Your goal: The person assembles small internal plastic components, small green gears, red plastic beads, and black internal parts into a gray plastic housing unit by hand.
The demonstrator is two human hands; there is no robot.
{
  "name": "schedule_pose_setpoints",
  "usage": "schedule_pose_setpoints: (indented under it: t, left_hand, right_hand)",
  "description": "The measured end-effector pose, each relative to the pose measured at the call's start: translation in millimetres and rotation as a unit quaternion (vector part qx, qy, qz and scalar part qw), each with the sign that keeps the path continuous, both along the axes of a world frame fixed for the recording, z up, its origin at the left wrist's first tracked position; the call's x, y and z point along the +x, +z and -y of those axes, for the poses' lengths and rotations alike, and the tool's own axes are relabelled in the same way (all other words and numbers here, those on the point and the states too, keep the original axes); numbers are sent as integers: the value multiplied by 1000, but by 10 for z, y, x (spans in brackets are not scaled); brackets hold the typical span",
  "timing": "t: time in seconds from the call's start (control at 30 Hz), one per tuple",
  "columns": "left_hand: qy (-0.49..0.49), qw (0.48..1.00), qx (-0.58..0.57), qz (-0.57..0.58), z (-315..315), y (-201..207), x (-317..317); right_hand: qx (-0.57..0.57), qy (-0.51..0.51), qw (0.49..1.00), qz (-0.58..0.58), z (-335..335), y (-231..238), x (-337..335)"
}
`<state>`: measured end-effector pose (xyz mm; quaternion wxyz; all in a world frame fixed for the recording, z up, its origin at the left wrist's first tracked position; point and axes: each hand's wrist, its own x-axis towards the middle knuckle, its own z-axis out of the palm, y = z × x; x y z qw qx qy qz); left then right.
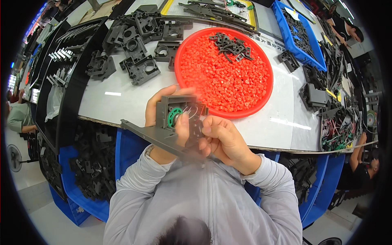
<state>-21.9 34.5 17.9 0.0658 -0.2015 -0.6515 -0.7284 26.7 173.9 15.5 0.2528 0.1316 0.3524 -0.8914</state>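
My left hand (182,130) is wrapped round a dark grey plastic housing (164,109), held up in front of my chest near the table's edge. Inside the housing sits a green ring-shaped part (174,117) with a metal centre, and a thin wire curves beside it. A long flat grey arm of the housing slants down across my body. At the housing's right side, the fingers of my right hand (224,136) are pinched together. Whatever they grip is too small and blurred to make out.
Just beyond my hands stands a round red tray (267,92) of small red caps, with black clips (232,45) on top. More grey housings (141,69) lie at the left. A blue bin (320,61) of small dark parts is at the far right. Other people (361,163) work at both sides.
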Motion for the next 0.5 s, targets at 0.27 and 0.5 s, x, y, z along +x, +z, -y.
schedule_pose_setpoints:
  t: [0.27, 0.5]
  left_hand:
    - [-17, 994, 72, 76, -47, -22, 22]
    - [17, 998, 30, 50, -85, 8, 38]
  right_hand:
    - [71, 4, 997, -42, -33, -6, 6]
    - [105, 18, 991, -76, -59, -4, 14]
